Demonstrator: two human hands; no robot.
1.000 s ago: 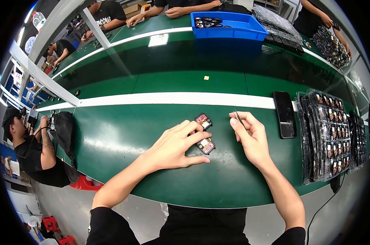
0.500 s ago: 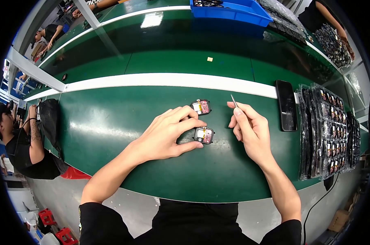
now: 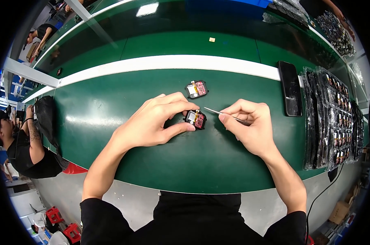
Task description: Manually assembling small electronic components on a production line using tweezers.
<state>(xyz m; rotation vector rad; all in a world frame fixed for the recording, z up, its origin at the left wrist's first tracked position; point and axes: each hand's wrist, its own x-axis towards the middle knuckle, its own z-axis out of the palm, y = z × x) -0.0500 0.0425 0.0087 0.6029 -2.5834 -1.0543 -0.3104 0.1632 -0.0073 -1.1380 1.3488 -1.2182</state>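
Observation:
My left hand (image 3: 156,118) grips a small black smartwatch case (image 3: 199,121) between thumb and fingers. The case is open-faced, with a red circuit board, a pale block and a yellow strip inside. My right hand (image 3: 252,122) is closed round slim metal tweezers (image 3: 216,111). Their pointed tip is just right of the held case, apart from it as far as I can tell. A second, similar open watch case (image 3: 196,89) lies on the green bench just beyond my left fingers, untouched.
A black phone (image 3: 290,89) lies at the right, beside upright stacked clear trays (image 3: 336,118) of small parts. Across the bench runs a white ledge (image 3: 160,63). Beyond it are a small yellowish piece (image 3: 212,39) and a blue bin (image 3: 238,3). A co-worker sits at the left.
My right hand has turned the tweezers from pointing away to pointing left, bringing the tip near the held case. The held case has turned slightly in my left hand. The whole view has shifted.

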